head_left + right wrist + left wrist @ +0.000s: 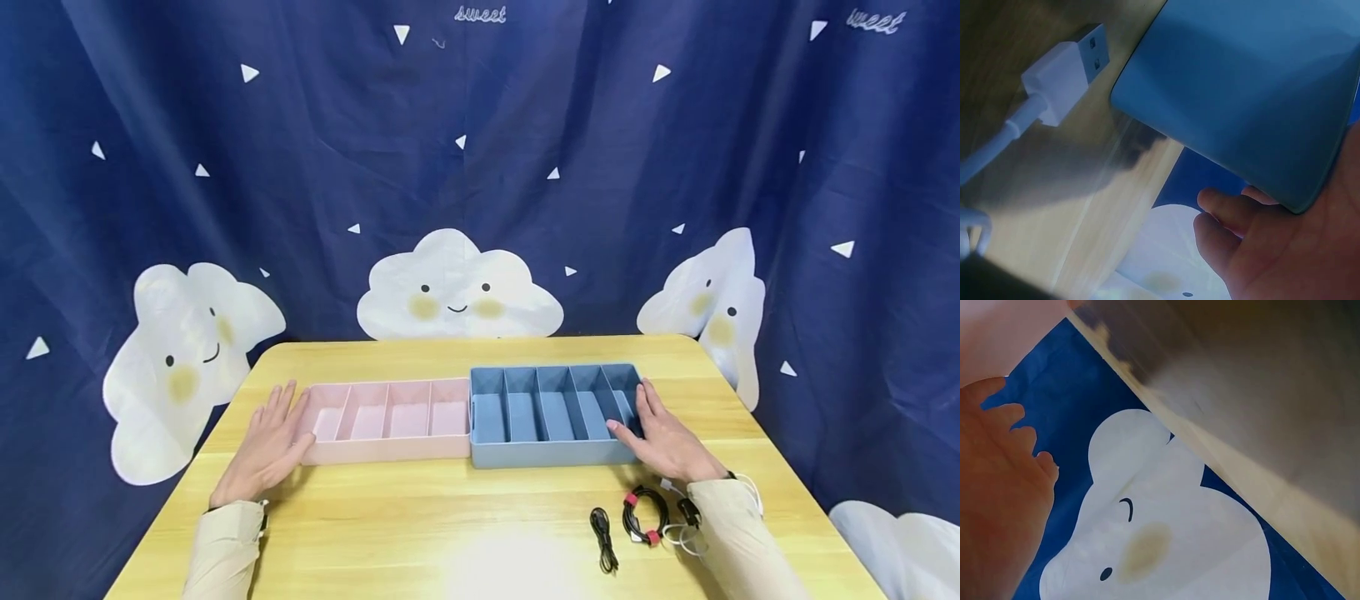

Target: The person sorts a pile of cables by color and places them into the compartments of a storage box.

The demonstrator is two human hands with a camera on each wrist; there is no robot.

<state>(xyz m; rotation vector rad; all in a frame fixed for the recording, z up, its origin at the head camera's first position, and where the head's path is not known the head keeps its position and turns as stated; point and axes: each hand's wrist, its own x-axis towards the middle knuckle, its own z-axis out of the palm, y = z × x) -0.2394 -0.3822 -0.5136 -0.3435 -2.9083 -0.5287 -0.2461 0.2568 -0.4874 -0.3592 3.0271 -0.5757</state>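
A pink box with several compartments lies on the table, its right end against a blue divided box. My left hand rests against the pink box's left end, fingers straight, thumb near the front corner. In the left wrist view, the left hand is beside a pale pink wall. My right hand touches the blue box's right end with extended fingers; its thumb reaches over the rim at the front corner. The right wrist view shows the right hand against the blue wall. No contents show in either box.
Near my right forearm lie a bundled black cable, a coiled black cable with red ties and a white cable. A white USB plug appears close up. A dark blue curtain hangs behind the wooden table.
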